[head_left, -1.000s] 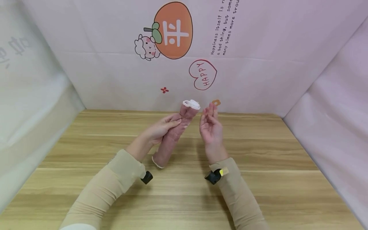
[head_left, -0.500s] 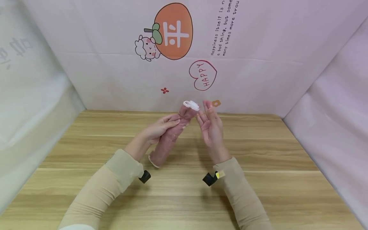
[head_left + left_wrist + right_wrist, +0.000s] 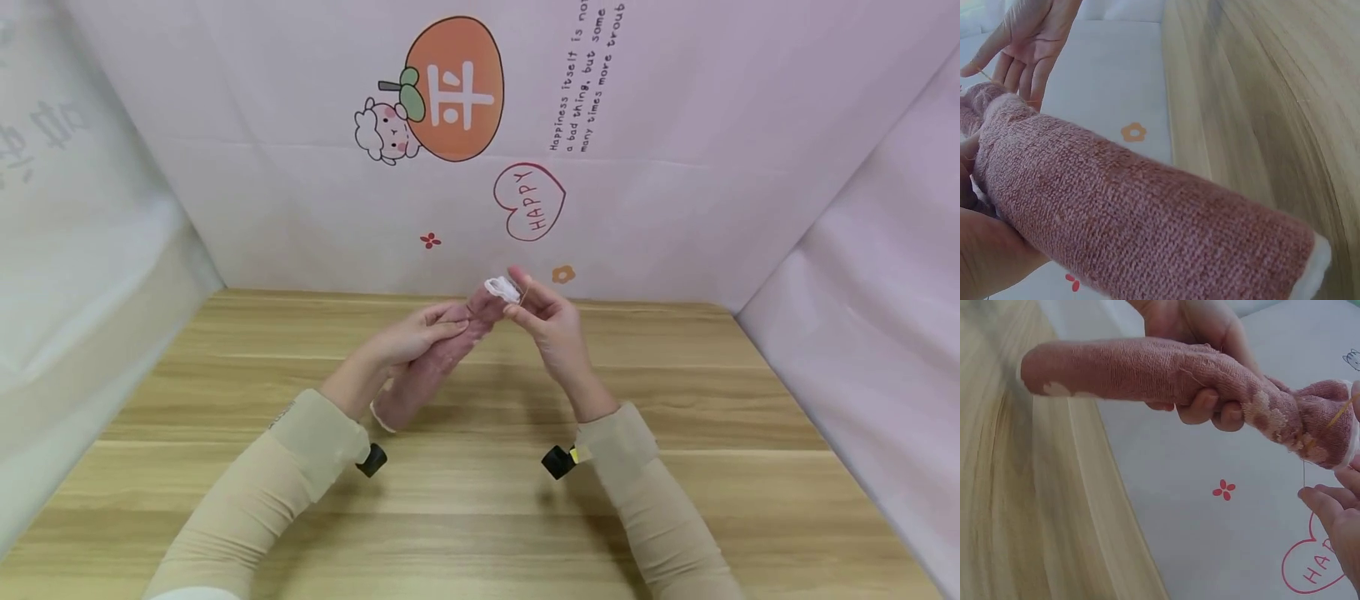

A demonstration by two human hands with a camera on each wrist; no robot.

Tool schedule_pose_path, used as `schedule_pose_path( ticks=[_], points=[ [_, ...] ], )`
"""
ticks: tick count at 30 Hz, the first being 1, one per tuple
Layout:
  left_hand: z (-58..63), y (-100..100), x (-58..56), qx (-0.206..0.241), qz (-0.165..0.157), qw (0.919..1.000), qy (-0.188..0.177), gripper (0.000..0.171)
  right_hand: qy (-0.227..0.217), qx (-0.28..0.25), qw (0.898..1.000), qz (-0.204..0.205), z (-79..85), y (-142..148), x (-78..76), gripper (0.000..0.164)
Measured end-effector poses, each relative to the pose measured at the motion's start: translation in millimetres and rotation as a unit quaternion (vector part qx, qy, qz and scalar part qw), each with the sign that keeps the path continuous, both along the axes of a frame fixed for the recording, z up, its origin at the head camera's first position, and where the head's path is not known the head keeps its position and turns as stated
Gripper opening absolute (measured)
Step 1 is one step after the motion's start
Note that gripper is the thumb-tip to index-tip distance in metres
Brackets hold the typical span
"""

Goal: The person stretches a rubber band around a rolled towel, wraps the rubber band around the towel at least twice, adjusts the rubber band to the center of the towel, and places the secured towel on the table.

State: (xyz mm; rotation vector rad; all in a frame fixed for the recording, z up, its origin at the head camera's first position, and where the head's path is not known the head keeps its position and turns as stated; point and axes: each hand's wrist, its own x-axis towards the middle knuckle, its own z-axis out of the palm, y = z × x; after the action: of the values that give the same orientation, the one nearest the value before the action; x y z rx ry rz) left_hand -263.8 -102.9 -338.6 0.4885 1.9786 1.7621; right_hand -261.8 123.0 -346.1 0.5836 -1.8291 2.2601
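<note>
A rolled pink towel (image 3: 435,371) with a white edge slants above the table. Near its upper end my left hand (image 3: 408,340) grips it, thumb on top and fingers wrapped beneath. In the right wrist view the towel is narrowed by a tight wrap close to that end. A thin yellowish rubber band (image 3: 1337,417) runs from this wrap to my right hand (image 3: 557,329). The right thumb and fingers are spread around the white end, holding the band stretched. In the left wrist view the towel's roll (image 3: 1147,206) covers part of the left hand.
The wooden table (image 3: 465,517) lies below both hands. A white printed cloth (image 3: 675,225) hangs behind as a back wall, with more cloth at the left and right sides. Small black cameras (image 3: 558,461) are worn at both wrists.
My right hand has turned, its thumb and fingers now closing in around the towel's white end with the band stretched. The towel's lower end has swung left; the left hand keeps its grip.
</note>
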Motion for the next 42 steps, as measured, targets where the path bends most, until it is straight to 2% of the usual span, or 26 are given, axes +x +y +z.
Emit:
schedule_pose_path(
  ticks=[7,11,14,18,21,26,30,36,40,42],
  points=[
    [2.2,-2.3,-0.7,-0.034,0.0,0.9994,0.011,0.049,0.026,0.097,0.995,0.0,3.2,5.8,-2.3,0.053],
    [1.6,-2.7,-0.8,-0.03,0.009,0.9995,0.007,0.047,0.027,0.133,0.991,0.011,4.0,7.0,-2.2,0.056],
    [0.3,-2.6,-0.9,-0.01,0.018,0.9998,0.0,0.045,0.014,0.13,0.991,0.022,3.6,6.0,-2.2,0.059],
    [-1.1,-1.9,-1.3,0.007,0.021,0.9998,-0.005,0.044,-0.007,0.094,0.995,0.028,1.2,4.5,-1.4,0.06],
    [-1.7,-1.8,-1.7,-0.003,0.013,0.9999,-0.001,0.044,-0.012,0.082,0.996,0.027,-0.8,4.1,-0.6,0.062],
    [0.9,-2.4,-0.7,-0.051,0.006,0.998,0.036,0.044,-0.008,0.137,0.99,0.035,-0.8,4.8,-1.6,0.066],
    [4.0,-3.8,1.0,-0.093,0.01,0.9936,0.064,0.04,0.002,0.176,0.984,0.031,3.7,3.8,-1.8,0.067],
    [4.1,-5.4,0.6,-0.153,0.027,0.9847,0.079,0.036,0.025,0.221,0.975,0.02,8.7,-0.4,-2.4,0.068],
    [3.0,-3.7,-1.2,-0.193,0.024,0.9742,0.115,0.027,0.038,0.245,0.969,0.006,6.8,-2.2,-3.0,0.068],
    [3.7,-2.1,-0.9,-0.215,0.024,0.9661,0.141,0.024,0.05,0.275,0.96,-0.006,5.7,-3.3,-3.0,0.067]
  ],
)
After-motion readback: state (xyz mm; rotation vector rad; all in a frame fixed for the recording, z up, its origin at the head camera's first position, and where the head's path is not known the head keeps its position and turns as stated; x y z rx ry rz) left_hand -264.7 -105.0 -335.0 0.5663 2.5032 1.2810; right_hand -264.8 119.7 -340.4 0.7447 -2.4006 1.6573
